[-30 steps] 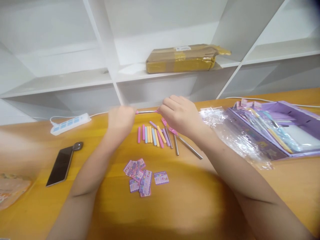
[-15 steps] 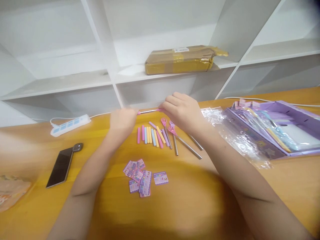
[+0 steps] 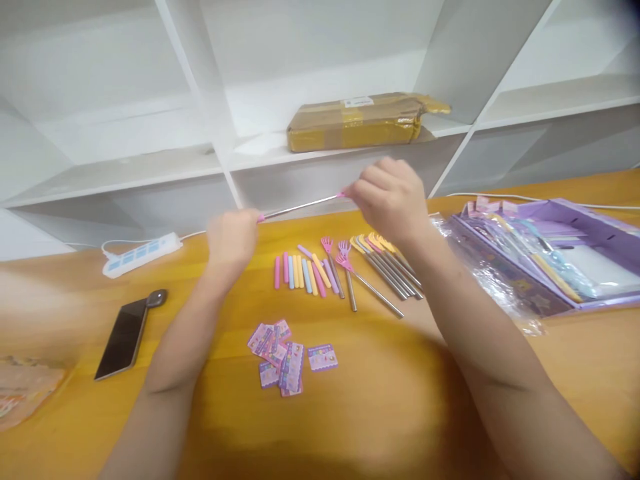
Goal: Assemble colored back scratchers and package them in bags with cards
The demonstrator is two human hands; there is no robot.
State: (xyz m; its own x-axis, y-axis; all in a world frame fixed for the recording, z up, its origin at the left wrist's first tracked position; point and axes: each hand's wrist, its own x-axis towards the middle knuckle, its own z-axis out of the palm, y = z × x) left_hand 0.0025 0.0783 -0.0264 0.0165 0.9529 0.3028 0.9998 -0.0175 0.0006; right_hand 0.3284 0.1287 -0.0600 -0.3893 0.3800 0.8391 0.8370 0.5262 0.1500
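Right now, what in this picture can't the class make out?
- Head view: the rod's pink ends, mostly hidden by the left hand and right hand.
- Head view: part of the bundle, behind the right wrist.
- Head view: the cards' wording, too small.
- Head view: the packet's left part, cut off by the picture's edge.

The thin rod (image 3: pixel 300 206) bars the gap between my left fingers (image 3: pixel 244 223) and my right fingers (image 3: pixel 370 187). Under it, the pastel sticks (image 3: pixel 297 272) and pink-headed rods (image 3: pixel 344 257) clutter the middle of the table (image 3: pixel 325 437), and a bundle of metal rods (image 3: pixel 391 275) crowds the space below my right wrist. The shelf unit (image 3: pixel 227 177) walls off the back. I could pass between the sticks and the cards (image 3: pixel 291 367), or across the wide open stretch nearer me.
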